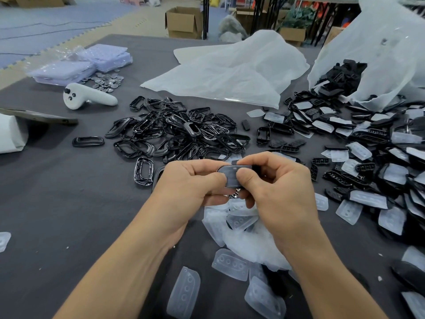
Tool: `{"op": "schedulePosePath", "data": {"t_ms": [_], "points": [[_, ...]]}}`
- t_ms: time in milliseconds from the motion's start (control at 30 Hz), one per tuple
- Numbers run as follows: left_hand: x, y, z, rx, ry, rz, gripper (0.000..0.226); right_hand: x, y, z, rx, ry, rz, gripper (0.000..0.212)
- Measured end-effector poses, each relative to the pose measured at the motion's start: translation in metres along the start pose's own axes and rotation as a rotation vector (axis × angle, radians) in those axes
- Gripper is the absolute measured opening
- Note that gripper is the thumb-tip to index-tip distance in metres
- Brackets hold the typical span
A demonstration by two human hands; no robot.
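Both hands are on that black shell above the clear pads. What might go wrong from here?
1. The left hand and right hand pinch the black shell by thumbs and fingertips only; a slip would likely drop it among the clear pads below.
2. Both thumbs cover much of the shell, so a crooked fit could go unseen.
3. The left forearm passes close to a loose pad; it might get knocked aside.

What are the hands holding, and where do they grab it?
A black plastic shell: left hand pinches its left end, right hand its right end.
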State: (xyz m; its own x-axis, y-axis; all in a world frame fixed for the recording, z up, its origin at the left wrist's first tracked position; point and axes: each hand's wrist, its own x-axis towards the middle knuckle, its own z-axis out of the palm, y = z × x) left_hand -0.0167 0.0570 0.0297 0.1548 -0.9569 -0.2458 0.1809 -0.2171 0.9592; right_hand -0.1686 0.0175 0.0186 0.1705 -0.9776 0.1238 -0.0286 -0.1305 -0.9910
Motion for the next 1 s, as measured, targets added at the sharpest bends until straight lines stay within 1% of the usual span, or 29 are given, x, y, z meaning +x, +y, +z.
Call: {"op": "schedulePosePath", "data": {"t_ms": [133, 267, 400, 467, 533, 633, 667, 767, 933, 1000], "points": [[0.001, -0.001, 0.004, 0.002, 0.098, 0.049, 0.030, 0.000, 0.000, 0.002, 0.090, -0.028, 0.044, 0.031], [0.002, -0.002, 0.004, -0.001, 0.091, 0.082, 0.039, -0.001, -0.001, 0.001, 0.110, -0.023, 0.062, 0.033], [0.005, -0.005, 0.005, 0.071, 0.108, 0.143, 0.022, -0.002, -0.002, 0.002, 0.021, -0.015, 0.033, 0.033], [0.006, -0.007, 0.005, 0.129, 0.157, 0.195, 0.019, -0.003, -0.002, 0.004, -0.005, -0.024, 0.028, 0.034], [0.007, -0.009, 0.006, 0.166, 0.194, 0.228, 0.022, -0.004, -0.001, 0.005, -0.017, -0.015, 0.026, 0.031], [0.006, -0.011, 0.007, 0.209, 0.226, 0.275, 0.025, -0.006, -0.003, 0.008, -0.037, -0.004, 0.007, 0.014], [0.005, -0.011, 0.007, 0.222, 0.232, 0.290, 0.025, -0.006, -0.003, 0.008, -0.049, -0.006, 0.005, 0.014], [0.004, -0.012, 0.009, 0.232, 0.241, 0.320, 0.025, -0.004, -0.003, 0.006, -0.046, -0.004, 0.026, 0.025], [0.005, -0.012, 0.014, 0.214, 0.248, 0.335, 0.020, -0.004, -0.005, 0.003, -0.062, 0.006, 0.014, 0.028], [0.005, -0.013, 0.013, 0.205, 0.257, 0.329, 0.024, -0.003, -0.005, 0.002, -0.007, -0.006, 0.036, 0.033]]}}
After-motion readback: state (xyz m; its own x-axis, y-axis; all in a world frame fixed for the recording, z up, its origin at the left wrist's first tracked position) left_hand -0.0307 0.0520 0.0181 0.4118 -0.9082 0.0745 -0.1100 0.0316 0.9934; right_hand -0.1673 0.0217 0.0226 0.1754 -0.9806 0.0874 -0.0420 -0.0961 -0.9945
